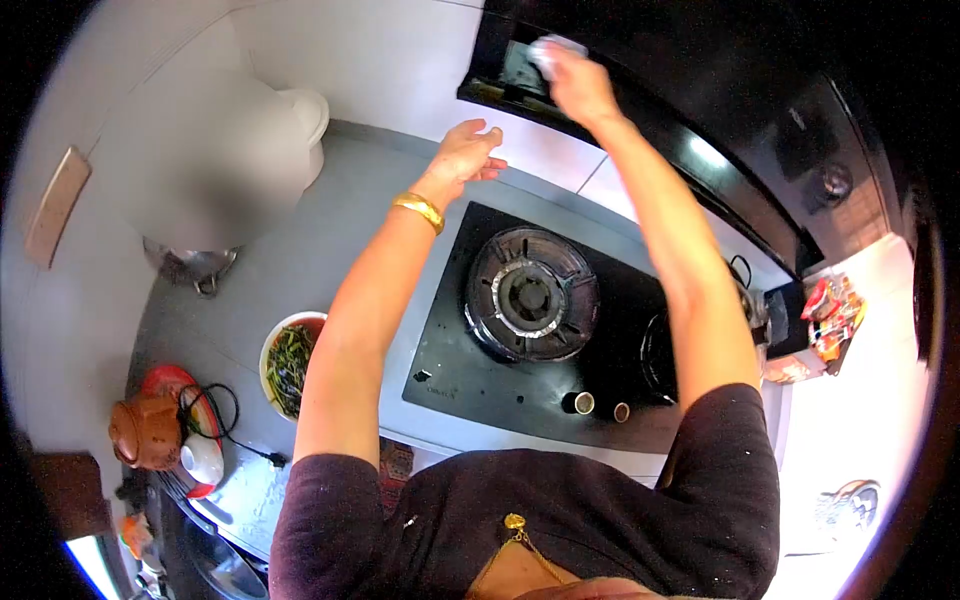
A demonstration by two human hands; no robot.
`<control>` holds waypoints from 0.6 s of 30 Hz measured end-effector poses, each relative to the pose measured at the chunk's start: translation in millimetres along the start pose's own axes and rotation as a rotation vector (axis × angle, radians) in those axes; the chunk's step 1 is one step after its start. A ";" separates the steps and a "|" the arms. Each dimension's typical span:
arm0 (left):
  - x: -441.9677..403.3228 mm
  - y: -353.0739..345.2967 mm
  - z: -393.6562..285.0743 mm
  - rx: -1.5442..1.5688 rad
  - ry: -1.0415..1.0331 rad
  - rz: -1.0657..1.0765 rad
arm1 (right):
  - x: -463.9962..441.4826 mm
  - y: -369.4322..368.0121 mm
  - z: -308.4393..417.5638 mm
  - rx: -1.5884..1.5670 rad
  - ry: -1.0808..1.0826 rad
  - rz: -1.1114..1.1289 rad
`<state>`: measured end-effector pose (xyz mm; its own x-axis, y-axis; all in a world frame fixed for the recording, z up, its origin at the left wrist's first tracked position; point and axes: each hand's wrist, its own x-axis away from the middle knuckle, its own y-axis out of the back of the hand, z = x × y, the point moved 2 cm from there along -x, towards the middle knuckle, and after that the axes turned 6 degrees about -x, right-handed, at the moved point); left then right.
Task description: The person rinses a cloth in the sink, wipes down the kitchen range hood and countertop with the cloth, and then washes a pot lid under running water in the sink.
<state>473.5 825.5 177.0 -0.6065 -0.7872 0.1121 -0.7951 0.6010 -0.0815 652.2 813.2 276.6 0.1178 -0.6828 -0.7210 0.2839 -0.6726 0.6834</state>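
My right hand is raised to the black range hood, its fingers closed around a white cloth or tissue pressed to the hood's left end. Out in front, above the grey counter near the wall, is my left hand, fingers apart and holding nothing. A gold bangle circles that wrist. Below both arms lies the black gas stove, with a round burner bare of any pot. My right forearm partly hides the second burner.
A white bowl of green vegetables stands left of the stove. Further left are a brown clay pot, a red tray and a black cable. Coloured packets lie at the right. A blurred patch covers the back left corner.
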 end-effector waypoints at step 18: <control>-38.1 -39.5 -5.6 0.184 -0.073 -0.079 | 148.7 161.1 -117.6 0.520 -0.179 0.462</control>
<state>528.0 832.5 181.5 -0.5355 -0.8428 0.0537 -0.8234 0.5069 -0.2552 827.4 636.8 266.0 -0.0544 -0.9368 -0.3456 -0.2526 -0.3219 0.9124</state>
